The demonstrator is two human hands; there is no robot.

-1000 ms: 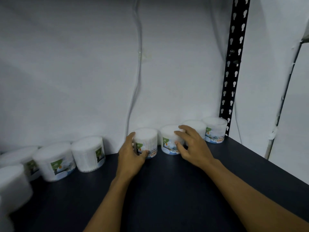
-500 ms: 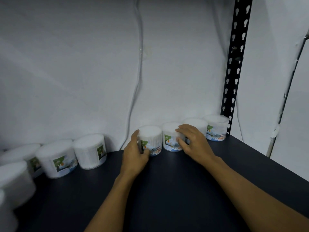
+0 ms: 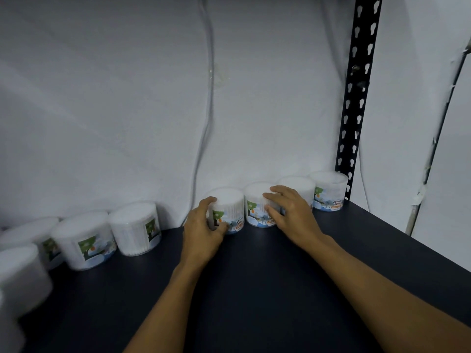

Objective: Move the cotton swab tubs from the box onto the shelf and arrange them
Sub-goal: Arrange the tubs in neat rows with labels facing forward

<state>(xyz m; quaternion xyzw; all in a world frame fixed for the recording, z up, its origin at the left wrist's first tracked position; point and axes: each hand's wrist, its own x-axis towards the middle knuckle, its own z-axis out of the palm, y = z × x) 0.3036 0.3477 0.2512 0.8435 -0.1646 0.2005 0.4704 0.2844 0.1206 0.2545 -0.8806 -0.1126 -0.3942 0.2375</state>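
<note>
Several white cotton swab tubs with tree labels stand on the dark shelf (image 3: 254, 289) along the back wall. My left hand (image 3: 202, 231) grips one tub (image 3: 229, 207) at its left side and front. Beside it, my right hand (image 3: 293, 212) wraps its fingers over the front of a second tub (image 3: 254, 200). Two more tubs (image 3: 330, 191) stand in the row to the right, up to the shelf post. At the left, three tubs (image 3: 135, 226) stand in a row and two blurred ones (image 3: 20, 276) sit near the left edge. The box is out of view.
A black perforated shelf post (image 3: 356, 98) rises at the back right corner. A thin cable (image 3: 207, 110) hangs down the white wall behind the tubs. A gap of bare shelf lies between the left tubs and the right row.
Both hands have pushed their two tubs back and slightly right, closing them against the right-hand row by the wall. The view has shifted a little.
</note>
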